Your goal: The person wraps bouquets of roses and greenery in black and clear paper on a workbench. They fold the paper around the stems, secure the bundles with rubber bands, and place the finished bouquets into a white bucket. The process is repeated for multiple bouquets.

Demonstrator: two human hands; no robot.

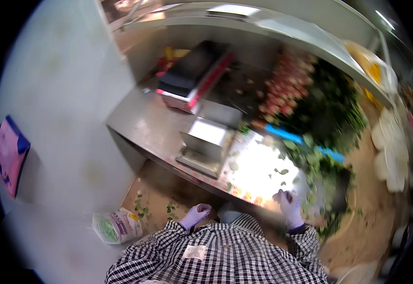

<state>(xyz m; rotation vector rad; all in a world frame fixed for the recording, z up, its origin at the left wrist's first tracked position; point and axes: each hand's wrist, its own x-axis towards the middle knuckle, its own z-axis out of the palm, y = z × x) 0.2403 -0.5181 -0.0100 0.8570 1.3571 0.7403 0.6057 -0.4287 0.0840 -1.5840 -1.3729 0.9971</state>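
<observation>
Both my hands wear pale purple gloves. My left hand point(194, 216) is in front of my body, off the table's front edge, its fingers curled; whether anything is in it is hard to see. My right hand point(290, 209) is at the table's front right, fingers bent, beside a short row of peach-pink rose heads point(247, 195) along the edge. Whether it holds a stem is not clear in the blur. A brightly lit white work surface point(259, 159) with scattered green leaves lies before it. Left of that stands a sheet-metal tray with upright plates point(206, 145).
A large bunch of pink roses point(288, 85) lies at the back right, behind a blue bar point(284, 132). Leafy cuttings point(313, 159) cover the table's right side. A red-and-black box point(195, 74) stands at the back left. An open plastic bag point(117, 226) is on the left.
</observation>
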